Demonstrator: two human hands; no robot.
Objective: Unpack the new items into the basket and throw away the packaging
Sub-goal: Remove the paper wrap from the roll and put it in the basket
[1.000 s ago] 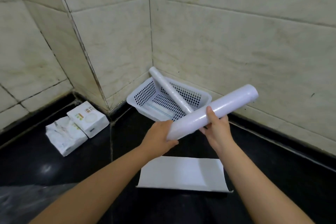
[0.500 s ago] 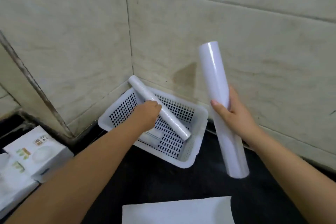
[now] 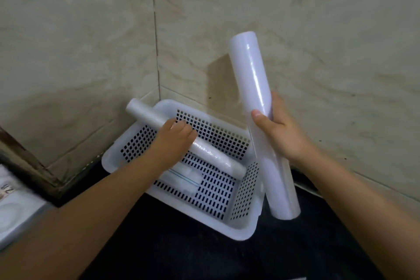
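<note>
1. Head view is showing the left hand [image 3: 175,137] curling over the thin roll [image 3: 205,150], which is lying slanted across the white basket [image 3: 244,233], its far end poking over the rim at the wall corner.
2. Right hand [image 3: 280,133] is wrapping its fingers around the thick roll [image 3: 256,88], holding it near upright just beside the basket's right edge.
3. Best play, I'd say: the left hand should be swinging the thin roll flat along one wall, opening room.
4. Then the thick roll should be tipping down lengthwise beside it, not crossing it.
</note>
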